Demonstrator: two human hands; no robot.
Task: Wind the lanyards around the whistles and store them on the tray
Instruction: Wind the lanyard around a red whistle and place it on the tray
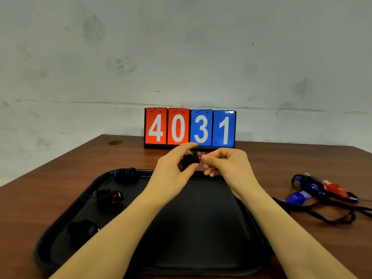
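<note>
Both hands are raised over the far edge of the black tray (201, 248), working one red whistle (199, 157) between them. The left hand (173, 168) pinches the dark wound bundle of lanyard (188, 161) between thumb and fingers, apparently to stop the coils slackening, while the right hand (223, 163) grips the whistle's end with curled fingers — probably tucking in the last of the cord. Three wrapped whistles (109, 197) already lie along the tray's left side, leaving the middle free. On the wooden table (60, 168) to the right, the unwound whistles (314, 187) — blue and red — lie tangled in loose lanyards within reach. A scoreboard (190, 127) stands behind.
</note>
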